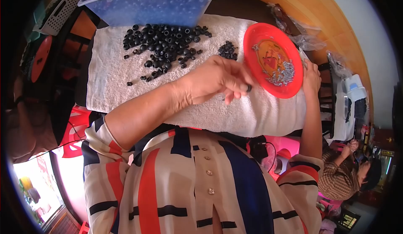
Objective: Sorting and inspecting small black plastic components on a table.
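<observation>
My left hand point(220, 79) reaches across a white towel point(113, 87), thumb and fingers pinched on a small black round piece point(248, 88). Just beyond that piece is a red plate point(249, 45) holding many small silvery metal bits point(281, 74). At its right rim, my right hand point(311, 78) grips the plate; some of the fingers are hidden. A spread pile of hollow black round pieces point(161, 45) lies on the towel beyond my left forearm. Between that pile and the plate sits a smaller heap of tiny black parts point(228, 50).
A clear plastic bin point(147, 9) full of black pieces stands at the towel's far edge. Crumpled plastic bags point(308, 42) lie beyond the plate. At far left are a white basket point(61, 14) and another red plate point(42, 58). A person in a checked shirt point(340, 177) sits at right.
</observation>
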The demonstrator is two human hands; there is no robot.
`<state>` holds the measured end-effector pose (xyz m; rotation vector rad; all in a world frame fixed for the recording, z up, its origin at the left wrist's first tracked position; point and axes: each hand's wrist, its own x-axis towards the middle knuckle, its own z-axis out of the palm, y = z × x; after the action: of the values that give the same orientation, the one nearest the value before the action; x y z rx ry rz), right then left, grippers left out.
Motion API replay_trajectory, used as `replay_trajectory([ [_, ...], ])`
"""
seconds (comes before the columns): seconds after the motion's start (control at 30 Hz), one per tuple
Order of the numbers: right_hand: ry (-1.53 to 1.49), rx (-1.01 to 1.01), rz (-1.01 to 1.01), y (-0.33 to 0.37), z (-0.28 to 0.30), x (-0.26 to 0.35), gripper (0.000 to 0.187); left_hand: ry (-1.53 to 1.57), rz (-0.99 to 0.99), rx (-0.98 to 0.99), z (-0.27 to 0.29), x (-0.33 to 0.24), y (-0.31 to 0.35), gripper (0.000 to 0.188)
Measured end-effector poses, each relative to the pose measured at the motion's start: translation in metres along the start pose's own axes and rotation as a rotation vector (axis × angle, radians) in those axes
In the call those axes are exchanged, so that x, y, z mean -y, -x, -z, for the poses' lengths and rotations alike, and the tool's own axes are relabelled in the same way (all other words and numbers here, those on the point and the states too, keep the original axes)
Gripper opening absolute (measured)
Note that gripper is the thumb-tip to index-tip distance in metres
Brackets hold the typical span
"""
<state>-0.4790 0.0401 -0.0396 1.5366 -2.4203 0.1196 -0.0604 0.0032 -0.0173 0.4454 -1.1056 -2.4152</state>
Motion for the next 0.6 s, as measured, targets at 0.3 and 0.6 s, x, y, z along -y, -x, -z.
replay_trajectory([
  [0.3,0.063,-0.080,0.186,-0.019,-0.005,-0.012,0.033,-0.257,0.111,0.163,-0.002,0.008,0.003,0.013],
  [0.6,-0.131,-0.389,0.469,-0.005,0.079,0.101,0.023,-0.342,0.177,0.206,-0.009,0.007,0.009,0.011],
])
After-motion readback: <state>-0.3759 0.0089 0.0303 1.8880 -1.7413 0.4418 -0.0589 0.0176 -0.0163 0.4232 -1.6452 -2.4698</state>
